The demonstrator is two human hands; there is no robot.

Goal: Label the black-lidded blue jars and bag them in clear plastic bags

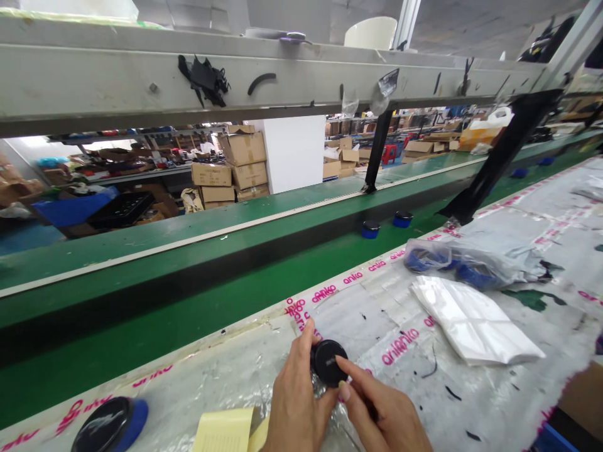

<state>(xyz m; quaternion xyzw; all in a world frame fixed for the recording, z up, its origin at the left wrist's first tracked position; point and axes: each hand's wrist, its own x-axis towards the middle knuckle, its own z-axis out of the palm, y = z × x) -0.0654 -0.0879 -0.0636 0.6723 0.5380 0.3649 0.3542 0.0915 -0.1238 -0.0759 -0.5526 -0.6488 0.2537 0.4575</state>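
Observation:
A round black disc-shaped piece [331, 363] is between my two hands above the covered table. My left hand [298, 392] grips it from the left, fingers behind its edge and thumb below. The index finger of my right hand [379, 408] touches the disc's right face, with the thumb near its lower edge. Beneath the hands lies some crinkled clear plastic, partly hidden. To the left, a black-topped blue round piece [110, 425] rests on the table. Yellow paper slips [223, 430] lie just left of my left hand.
White bags [475, 320] and a clear bag of blue rings [473, 263] lie at the right. Beyond the table edge runs a green conveyor [188, 314] with small blue-and-black pieces [370, 230]. A grey beam [117, 78] crosses above; a black-wrapped post [504, 157] stands at the right.

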